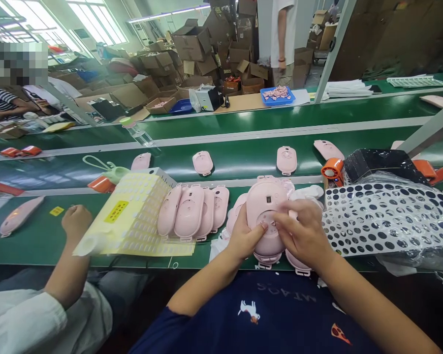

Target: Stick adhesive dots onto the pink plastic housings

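Note:
My left hand grips a pink plastic casing, oval with a small dark rectangular slot near its top and a round recess lower down. The left thumb lies at the edge of that recess. Over the recess is my right hand, its fingers drawn together and partly blurred; whether something small is between them is hidden. Beneath and around the held casing lie more pink casings, some in thin plastic wrap. To the left, several pink casings lean in an overlapping row on yellow sticker sheets.
A white sheet with dark round dots lies on the right, by a black box and an orange handheld fan. Spaced casings sit on the green conveyor belt. A co-worker's hand rests on the left.

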A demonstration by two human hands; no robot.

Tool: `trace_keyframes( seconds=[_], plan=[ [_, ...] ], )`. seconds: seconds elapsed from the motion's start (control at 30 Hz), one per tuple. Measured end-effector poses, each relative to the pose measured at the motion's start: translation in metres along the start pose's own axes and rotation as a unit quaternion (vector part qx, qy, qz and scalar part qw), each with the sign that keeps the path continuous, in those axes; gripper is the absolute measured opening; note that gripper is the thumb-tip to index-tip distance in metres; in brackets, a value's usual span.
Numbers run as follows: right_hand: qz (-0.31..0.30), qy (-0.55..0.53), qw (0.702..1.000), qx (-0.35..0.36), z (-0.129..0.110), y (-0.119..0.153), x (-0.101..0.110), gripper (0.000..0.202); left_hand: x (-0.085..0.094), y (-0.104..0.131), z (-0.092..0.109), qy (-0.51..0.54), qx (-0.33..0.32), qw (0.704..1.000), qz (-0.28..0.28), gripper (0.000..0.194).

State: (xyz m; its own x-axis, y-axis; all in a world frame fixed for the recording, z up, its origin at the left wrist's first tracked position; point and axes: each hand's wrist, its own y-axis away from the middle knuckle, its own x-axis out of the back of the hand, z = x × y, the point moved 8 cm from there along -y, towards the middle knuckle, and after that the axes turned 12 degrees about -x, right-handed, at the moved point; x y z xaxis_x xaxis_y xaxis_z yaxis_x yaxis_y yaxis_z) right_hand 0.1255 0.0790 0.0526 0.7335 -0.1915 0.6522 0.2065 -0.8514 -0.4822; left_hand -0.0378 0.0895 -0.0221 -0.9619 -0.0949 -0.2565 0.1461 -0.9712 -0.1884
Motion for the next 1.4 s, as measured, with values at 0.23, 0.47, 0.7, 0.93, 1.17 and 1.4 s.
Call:
trace_keyframes(
  seconds=[0.23, 0.47, 0.7, 0.93, 1.17, 1.4],
  plan=[
    [-0.037, 0.054, 0.982, 0.176, -0.020, 0.004, 0.008, 0.022, -0.016, -0.002, -0.003, 0.047, 0.082, 0.986, -0.139, 0.067],
    [-0.108, -0.036, 0.993, 0.023, 0.011, 0.008, 0.021, 0.024, 0.013, -0.015, -0.007, 0.074, 0.119, 0.989, -0.036, 0.071],
    [-0.319, 0.164, 0.926, -0.114, 0.051, 0.036, -0.015, 0.021, 0.081, -0.042, 0.025, 0.000, 0.010, 0.990, 0.144, 0.066],
    [-0.206, 0.225, 0.937, -0.173, 0.070, 0.012, -0.014, 0.039, 0.074, -0.032, 0.013, 0.021, 0.026, 0.986, 0.161, 0.062],
    [-0.368, 0.167, 0.908, -0.111, 0.054, 0.052, -0.065, 0.029, 0.078, -0.033, 0.006, 0.033, 0.018, 0.984, 0.174, 0.066],
    [-0.301, 0.130, 0.942, -0.071, 0.059, 0.079, -0.073, 0.040, 0.075, -0.029, -0.001, 0.051, 0.047, 0.977, 0.200, 0.066]
  ],
)
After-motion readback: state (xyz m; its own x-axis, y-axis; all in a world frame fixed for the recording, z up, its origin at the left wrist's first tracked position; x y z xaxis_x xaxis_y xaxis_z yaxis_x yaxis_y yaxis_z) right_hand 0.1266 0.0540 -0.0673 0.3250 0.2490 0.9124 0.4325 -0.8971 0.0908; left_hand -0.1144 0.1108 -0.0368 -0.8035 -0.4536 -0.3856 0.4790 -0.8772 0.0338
